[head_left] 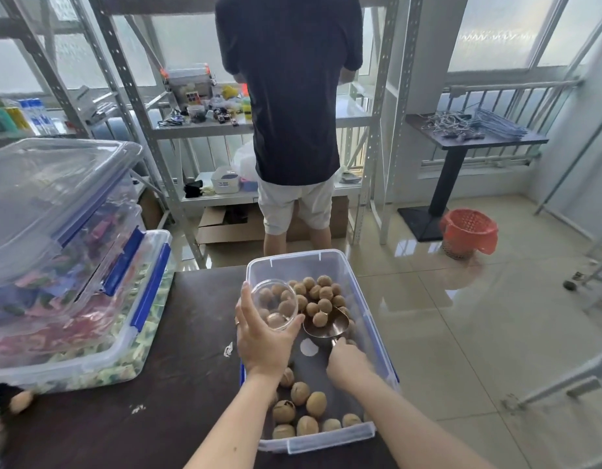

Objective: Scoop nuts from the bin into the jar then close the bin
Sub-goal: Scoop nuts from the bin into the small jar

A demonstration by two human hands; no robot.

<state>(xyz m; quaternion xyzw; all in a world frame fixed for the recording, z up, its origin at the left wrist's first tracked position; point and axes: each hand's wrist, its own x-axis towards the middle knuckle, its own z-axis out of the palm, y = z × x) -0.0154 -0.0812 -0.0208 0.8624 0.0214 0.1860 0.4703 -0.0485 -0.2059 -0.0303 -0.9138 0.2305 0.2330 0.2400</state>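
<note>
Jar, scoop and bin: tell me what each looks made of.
Jar: clear glass or plastic, glossy; nuts show through it. Scoop: polished metal, judging by its mirror-like sheen. Bin: translucent, slightly frosted plastic with molded rim.

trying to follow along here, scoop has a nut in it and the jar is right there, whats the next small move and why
Probably tip the scoop toward the jar. The right hand holds its handle with one nut in the bowl, and the left hand holds the jar tilted over the open bin, its mouth beside the scoop, so any spill would likely drop back in.
</note>
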